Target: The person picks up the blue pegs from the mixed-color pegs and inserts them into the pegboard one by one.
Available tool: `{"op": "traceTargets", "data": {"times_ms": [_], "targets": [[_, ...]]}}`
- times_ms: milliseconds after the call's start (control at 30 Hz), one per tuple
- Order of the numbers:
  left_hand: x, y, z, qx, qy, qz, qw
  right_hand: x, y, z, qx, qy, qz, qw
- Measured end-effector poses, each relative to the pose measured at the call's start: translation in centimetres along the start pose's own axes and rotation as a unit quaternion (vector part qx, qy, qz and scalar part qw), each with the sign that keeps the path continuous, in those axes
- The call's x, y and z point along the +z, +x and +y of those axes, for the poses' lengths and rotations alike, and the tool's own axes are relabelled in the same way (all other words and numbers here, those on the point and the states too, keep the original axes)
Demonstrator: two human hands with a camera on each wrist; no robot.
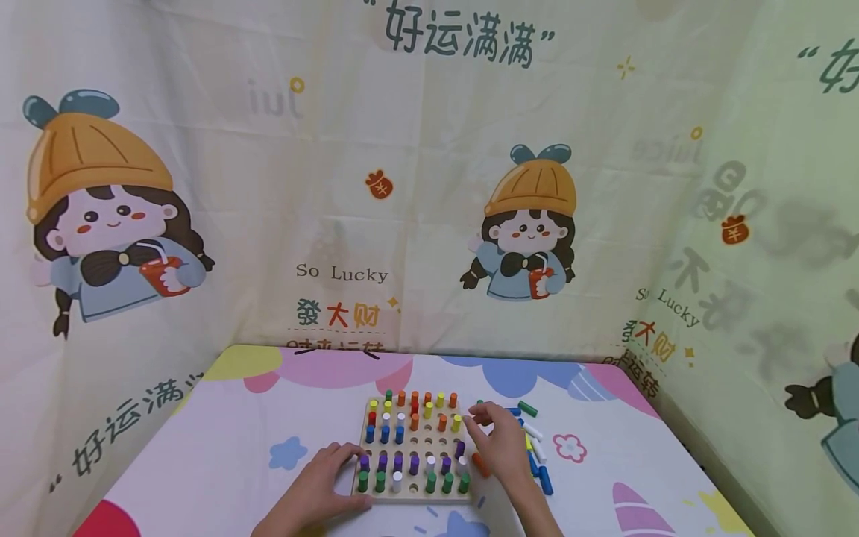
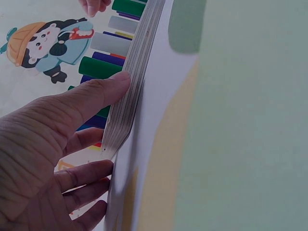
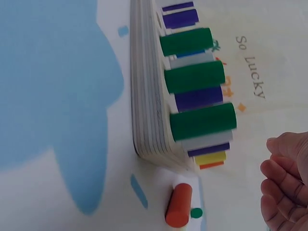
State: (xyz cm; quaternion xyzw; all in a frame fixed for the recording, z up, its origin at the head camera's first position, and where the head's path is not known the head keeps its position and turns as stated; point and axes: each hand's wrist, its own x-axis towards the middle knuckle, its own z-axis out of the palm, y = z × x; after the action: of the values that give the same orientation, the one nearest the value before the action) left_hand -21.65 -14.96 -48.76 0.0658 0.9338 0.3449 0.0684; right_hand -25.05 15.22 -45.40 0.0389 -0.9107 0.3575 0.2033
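Observation:
A wooden pegboard point(image 1: 409, 500) holds rows of colored pegs, including green, purple, blue, white, orange and yellow ones. My left hand point(image 1: 321, 477) grips its near left corner. In the left wrist view the thumb point(image 2: 103, 91) presses the layered front edge, while the other fingers lie along the side. Above the board's right edge hovers my right hand point(image 1: 499, 440), its bent fingertips beside a yellow peg point(image 1: 457, 423) standing in a hole. No peg shows between its loosely curled fingers point(image 3: 279, 192) in the right wrist view.
Loose pegs in blue, white, yellow and green lie right of the board, among them a blue peg point(image 1: 546, 480) and a green peg point(image 1: 528, 409). An orange peg point(image 3: 178, 206) lies near the board's right corner. Printed cloth walls point(image 1: 429, 224) surround the patterned table point(image 1: 221, 440).

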Motion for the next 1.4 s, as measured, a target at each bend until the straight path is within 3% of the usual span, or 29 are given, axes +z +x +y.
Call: {"op": "traceTargets", "data": {"times_ms": [367,1400], "targets": [[0.0,0.0,0.0,-0.003,-0.001,-0.002,1.0000,-1.5,0.5,2.0,-0.019,0.008,0.050,0.999],[-0.3,0.0,0.0,-0.002,0.000,0.000,1.0000,-3.4,1.0,4.1,0.070,-0.026,0.011,0.997]]}}
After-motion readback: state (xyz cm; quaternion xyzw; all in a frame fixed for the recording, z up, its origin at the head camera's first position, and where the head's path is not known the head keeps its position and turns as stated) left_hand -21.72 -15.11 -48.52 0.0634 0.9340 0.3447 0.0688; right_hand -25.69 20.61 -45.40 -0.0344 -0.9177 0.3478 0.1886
